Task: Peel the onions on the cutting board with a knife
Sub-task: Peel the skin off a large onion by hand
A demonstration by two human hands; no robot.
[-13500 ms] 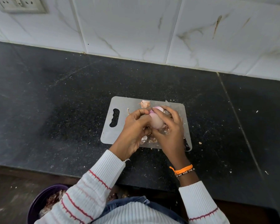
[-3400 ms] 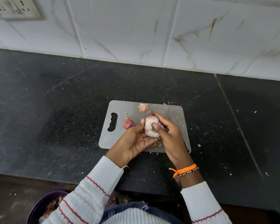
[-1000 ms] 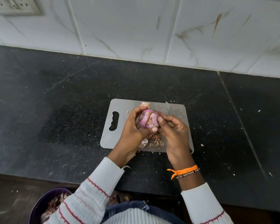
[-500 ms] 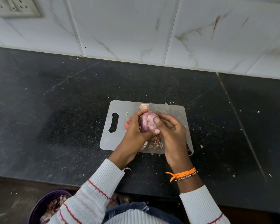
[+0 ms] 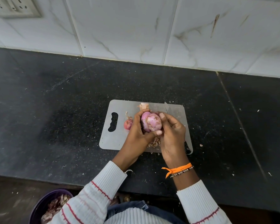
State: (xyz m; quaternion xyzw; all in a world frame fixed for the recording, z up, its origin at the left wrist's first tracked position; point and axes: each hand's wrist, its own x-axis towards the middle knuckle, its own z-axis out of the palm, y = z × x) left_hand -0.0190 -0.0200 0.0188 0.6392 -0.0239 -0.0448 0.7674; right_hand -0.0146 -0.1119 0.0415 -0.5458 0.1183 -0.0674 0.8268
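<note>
We now grip a pink, partly skinned onion (image 5: 151,121) in both the left hand (image 5: 138,130) and the right hand (image 5: 172,135), fingers curled round it; the pale peeled one held seconds ago is gone, so another peel begins.

A speckled black stone countertop (image 5: 55,110) carries a grey plastic cutting board with a handle slot (image 5: 118,139); scattered bits of onion skin (image 5: 201,145) lie beside the board.
</note>
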